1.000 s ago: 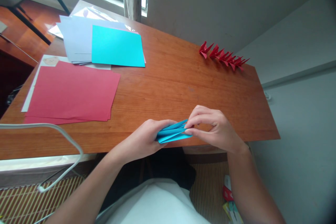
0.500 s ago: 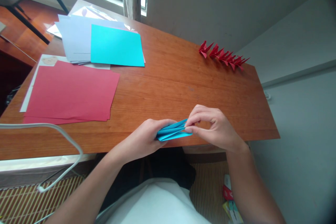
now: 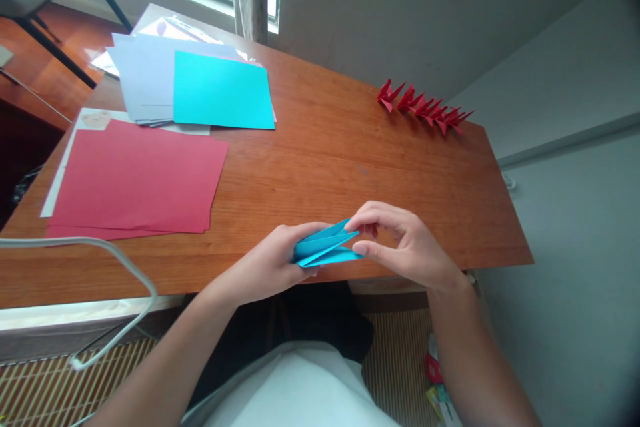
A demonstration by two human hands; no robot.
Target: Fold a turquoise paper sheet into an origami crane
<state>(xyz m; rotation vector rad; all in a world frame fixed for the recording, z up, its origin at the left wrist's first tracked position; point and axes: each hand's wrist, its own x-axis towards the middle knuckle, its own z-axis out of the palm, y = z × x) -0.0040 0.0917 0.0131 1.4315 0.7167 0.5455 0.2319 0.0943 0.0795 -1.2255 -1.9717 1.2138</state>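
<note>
A folded blue paper [image 3: 323,245] is held over the table's near edge, its layers spread apart at the right end. My left hand [image 3: 273,255] is closed around its left end, thumb on top and fingers underneath, mostly hidden. At the other end, my right hand [image 3: 400,237] has its curled fingers on the upper flap. The right thumb touches the tip of the lower layer, with a gap between thumb and fingers.
On the wooden table [image 3: 320,173], red sheets [image 3: 140,177] lie at the left. Behind them a bright blue sheet [image 3: 223,90] rests on pale sheets [image 3: 150,73]. Several red folded paper cranes [image 3: 425,107] stand in a row at the back right. A white cable [image 3: 120,250] loops at front left.
The right-hand fingers and thumb have moved apart, and the layers of the blue paper have opened wider at the right end. My left hand keeps its hold.
</note>
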